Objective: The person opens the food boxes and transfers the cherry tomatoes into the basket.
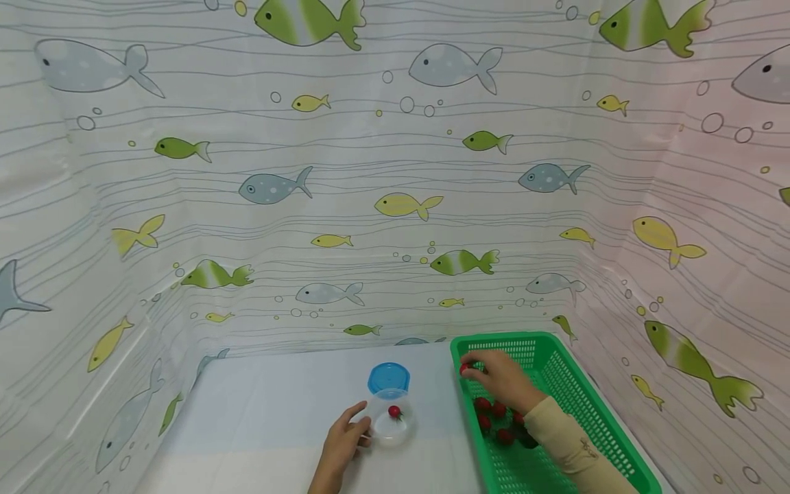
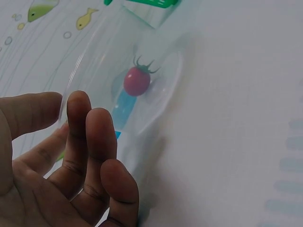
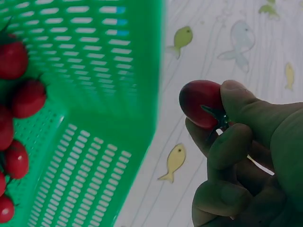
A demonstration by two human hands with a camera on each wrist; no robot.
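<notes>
A clear round plastic container (image 1: pixel 390 433) stands on the table with one red cherry tomato (image 2: pixel 137 81) inside, its green stem showing. My left hand (image 1: pixel 347 436) is at the container's left side, fingers loosely bent and fingertips by the rim; whether they touch it is hard to tell. Over the left rim of the green basket (image 3: pixel 158 71), my right hand (image 1: pixel 503 379) pinches another cherry tomato (image 3: pixel 201 103) between thumb and fingers. Several more cherry tomatoes (image 1: pixel 483 405) lie in the basket below, some hidden by my right forearm.
A blue lid (image 1: pixel 389 377) lies on the white table just behind the container. The slotted basket takes up the table's right side. A fish-patterned sheet (image 1: pixel 395 274) rises behind the table and along both sides.
</notes>
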